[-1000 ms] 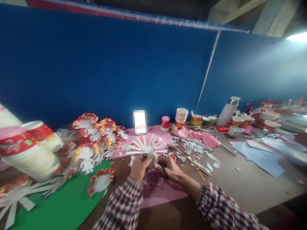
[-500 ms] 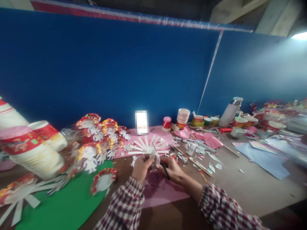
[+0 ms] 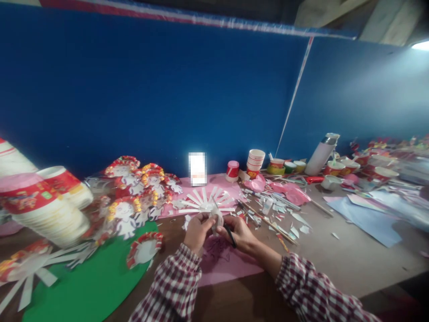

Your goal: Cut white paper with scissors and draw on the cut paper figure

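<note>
My left hand (image 3: 198,231) pinches a small piece of white paper (image 3: 218,219) between thumb and fingers. Closed around the black handles of the scissors (image 3: 230,236) is my right hand (image 3: 240,233). The blades point up and away, beside the white paper; whether they are cutting I cannot tell. Below both hands lies a pink sheet (image 3: 231,268) with dark drawn lines. Just beyond them a white paper cup cut into spread strips (image 3: 205,201) rests on another pink sheet (image 3: 184,184).
Stacked paper cups (image 3: 43,208) and paper figures with red and yellow edging (image 3: 124,214) stand left, by a green sheet (image 3: 97,281). Paper scraps (image 3: 278,208) and a wooden stick (image 3: 279,230) lie right. A white bottle (image 3: 320,156) leans near the blue wall (image 3: 150,89).
Both hands stay almost in place, still holding the white paper and the scissors. The whole view has shifted slightly.
</note>
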`<state>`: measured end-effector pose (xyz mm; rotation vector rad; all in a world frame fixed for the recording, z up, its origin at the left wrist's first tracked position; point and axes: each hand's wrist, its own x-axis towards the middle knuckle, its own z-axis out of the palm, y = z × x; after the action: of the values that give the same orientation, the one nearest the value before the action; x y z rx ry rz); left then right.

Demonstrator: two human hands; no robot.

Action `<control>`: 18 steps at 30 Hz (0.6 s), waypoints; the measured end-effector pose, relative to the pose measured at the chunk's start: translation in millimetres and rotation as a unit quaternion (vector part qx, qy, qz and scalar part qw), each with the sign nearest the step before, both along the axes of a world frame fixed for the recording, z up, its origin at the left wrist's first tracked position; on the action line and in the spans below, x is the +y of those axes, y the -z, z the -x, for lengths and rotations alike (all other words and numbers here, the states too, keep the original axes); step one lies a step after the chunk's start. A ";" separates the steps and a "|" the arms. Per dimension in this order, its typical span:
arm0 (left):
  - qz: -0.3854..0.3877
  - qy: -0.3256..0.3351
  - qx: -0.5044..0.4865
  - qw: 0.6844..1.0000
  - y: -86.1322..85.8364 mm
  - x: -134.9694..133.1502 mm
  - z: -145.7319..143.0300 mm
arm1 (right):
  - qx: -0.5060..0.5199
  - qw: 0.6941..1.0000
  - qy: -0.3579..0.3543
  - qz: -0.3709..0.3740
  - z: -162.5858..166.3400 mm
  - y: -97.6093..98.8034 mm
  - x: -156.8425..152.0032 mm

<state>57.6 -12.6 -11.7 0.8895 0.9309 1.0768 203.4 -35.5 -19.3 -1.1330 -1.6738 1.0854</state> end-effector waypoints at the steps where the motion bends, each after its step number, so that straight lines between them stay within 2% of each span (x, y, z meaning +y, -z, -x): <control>1: -0.001 -0.001 0.005 1.000 0.6 0.3 0.3 | -0.002 1.000 0.002 -0.001 0.1 0.2 0.0; 18: -0.012 -0.012 0.023 1.000 9.2 4.0 0.1 | 0.020 1.000 0.010 0.006 2.3 0.8 -3.1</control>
<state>57.5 -8.6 -20.9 0.9280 0.9707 1.0948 201.1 -38.6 -20.0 -1.1266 -1.6232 1.1008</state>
